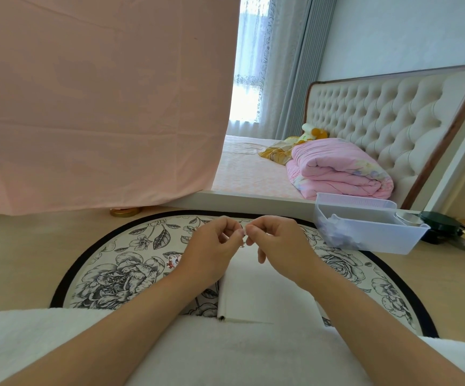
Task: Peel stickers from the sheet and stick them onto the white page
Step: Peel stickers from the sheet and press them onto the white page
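We find the left hand (212, 246) and right hand (278, 243) raised together over the white page (264, 296), the thumb and fingers (253, 228) of each curled and pinching one small sticker (243, 241) between them. The page lies on the round floral bench (109, 274), directly below the hands. A printed sticker sheet (173, 260) shows partly beside the left wrist.

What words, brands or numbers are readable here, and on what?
No text is readable.
Sticker sheet: cartoon picture only, any print too small.
Small sticker pinched between left hand and right hand: too small to read.
White page: blank.
Plastic box: no label visible.
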Available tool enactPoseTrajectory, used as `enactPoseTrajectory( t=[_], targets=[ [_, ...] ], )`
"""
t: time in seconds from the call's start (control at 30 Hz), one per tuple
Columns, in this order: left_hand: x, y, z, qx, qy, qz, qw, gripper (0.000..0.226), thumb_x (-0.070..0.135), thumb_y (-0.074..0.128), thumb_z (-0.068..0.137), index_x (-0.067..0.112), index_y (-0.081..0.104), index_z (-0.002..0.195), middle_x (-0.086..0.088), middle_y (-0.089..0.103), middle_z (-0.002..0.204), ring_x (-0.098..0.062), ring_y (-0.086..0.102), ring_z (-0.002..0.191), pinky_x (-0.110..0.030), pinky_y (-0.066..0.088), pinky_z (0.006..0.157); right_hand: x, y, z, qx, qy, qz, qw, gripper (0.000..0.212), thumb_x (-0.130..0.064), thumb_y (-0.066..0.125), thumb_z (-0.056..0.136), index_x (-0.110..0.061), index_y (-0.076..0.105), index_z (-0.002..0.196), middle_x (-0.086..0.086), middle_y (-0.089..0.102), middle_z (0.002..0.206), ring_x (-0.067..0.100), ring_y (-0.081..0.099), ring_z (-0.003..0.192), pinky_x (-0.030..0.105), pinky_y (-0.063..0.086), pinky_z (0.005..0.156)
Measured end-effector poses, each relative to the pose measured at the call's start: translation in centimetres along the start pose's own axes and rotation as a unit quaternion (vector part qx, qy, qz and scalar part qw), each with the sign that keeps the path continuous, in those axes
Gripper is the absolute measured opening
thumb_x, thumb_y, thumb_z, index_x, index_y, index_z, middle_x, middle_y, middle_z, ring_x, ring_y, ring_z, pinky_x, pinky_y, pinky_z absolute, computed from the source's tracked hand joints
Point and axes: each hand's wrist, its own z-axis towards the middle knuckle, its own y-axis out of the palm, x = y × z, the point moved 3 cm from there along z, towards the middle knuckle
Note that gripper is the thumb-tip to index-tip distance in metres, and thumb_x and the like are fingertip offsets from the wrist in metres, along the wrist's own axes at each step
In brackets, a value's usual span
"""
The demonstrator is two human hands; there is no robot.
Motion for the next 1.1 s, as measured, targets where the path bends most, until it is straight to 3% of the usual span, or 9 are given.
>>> enactPoseTrajectory(
  t=[0.17,0.33,0.4,0.5,0.73,0.83,0.9,1.0,1.1],
  targets=[
    [0.5,0.1,-0.3,-0.001,-0.002,-0.005,1.000,0.017,0.026,0.061,0.097,0.024,0.063,0.080,0.019,0.065,0.070,0.003,0.051,0.064,-0.010,0.039,0.057,-0.1,-0.6,0.0,-0.018,-0.003,0.058,0.998,0.007,-0.019,0.071,0.092,-0.015,0.076,0.092,-0.016,0.067,0.065,0.005,0.055,0.047,0.013,0.039,0.046],
    [1.0,0.1,-0.4,0.002,0.013,0.008,1.000,0.018,0.024,0.060,0.097,0.028,0.062,0.079,0.019,0.067,0.080,0.002,0.059,0.081,-0.009,0.039,0.063,0.2,-1.5,0.3,-0.011,0.000,0.062,0.998,0.007,-0.020,0.075,0.089,-0.015,0.080,0.087,-0.010,0.066,0.055,0.005,0.052,0.043,0.019,0.041,0.046],
    [1.4,0.2,-0.3,0.003,0.018,0.012,1.000,0.016,0.026,0.061,0.097,0.027,0.064,0.081,0.017,0.068,0.081,0.001,0.060,0.081,-0.013,0.040,0.064,0.2,-1.8,0.4,-0.019,-0.004,0.052,0.998,0.008,-0.026,0.075,0.090,-0.021,0.080,0.085,-0.001,0.069,0.059,0.013,0.056,0.050,0.025,0.044,0.049],
    [1.9,0.4,0.0,0.003,0.011,0.014,1.000,0.013,0.034,0.063,0.095,0.031,0.067,0.083,0.010,0.070,0.082,-0.006,0.061,0.075,-0.021,0.044,0.062,0.2,-2.5,0.5,-0.025,-0.007,0.082,0.996,0.007,-0.024,0.079,0.085,-0.018,0.081,0.087,-0.003,0.075,0.073,0.016,0.064,0.058,0.019,0.045,0.049],
    [3.7,2.3,1.6,-0.011,0.024,0.020,0.999,0.013,0.031,0.064,0.095,0.028,0.065,0.082,0.022,0.066,0.082,0.003,0.058,0.077,-0.015,0.044,0.064,1.2,-4.9,0.9,-0.024,0.046,0.158,0.986,0.008,-0.020,0.076,0.088,-0.013,0.080,0.089,0.003,0.077,0.084,0.017,0.067,0.062,0.026,0.046,0.048],
    [4.7,3.7,2.3,-0.016,0.018,-0.009,1.000,0.014,0.029,0.063,0.096,0.022,0.067,0.085,0.020,0.066,0.078,0.003,0.058,0.071,-0.023,0.050,0.066,1.6,-6.3,1.0,-0.001,0.056,0.174,0.983,0.010,-0.019,0.075,0.089,-0.010,0.079,0.092,0.004,0.077,0.085,0.016,0.067,0.061,0.024,0.046,0.047],
    [5.0,4.6,2.8,-0.021,0.008,-0.029,0.999,0.011,0.028,0.064,0.096,0.022,0.069,0.088,0.014,0.069,0.083,-0.004,0.064,0.083,-0.032,0.058,0.072,1.9,-7.1,1.1,0.021,0.060,0.171,0.983,0.010,-0.020,0.076,0.088,-0.011,0.078,0.092,0.002,0.078,0.083,0.014,0.066,0.059,0.022,0.046,0.046],
    [5.6,6.1,3.3,-0.035,-0.011,-0.068,0.997,0.011,0.023,0.063,0.097,0.025,0.073,0.094,0.010,0.074,0.089,-0.010,0.068,0.092,-0.030,0.059,0.071,2.3,-8.5,1.4,0.062,0.049,0.148,0.986,0.006,-0.020,0.077,0.087,-0.014,0.079,0.086,0.001,0.078,0.080,0.013,0.064,0.056,0.017,0.044,0.045],
    [6.3,7.3,3.7,-0.024,-0.019,-0.077,0.997,0.010,0.031,0.068,0.093,0.024,0.076,0.095,0.011,0.076,0.088,-0.004,0.069,0.086,-0.029,0.057,0.069,2.9,-9.8,1.7,0.077,0.047,0.136,0.986,0.006,-0.018,0.077,0.087,-0.015,0.078,0.082,0.003,0.077,0.078,0.013,0.062,0.053,0.016,0.042,0.044]
  ],
)
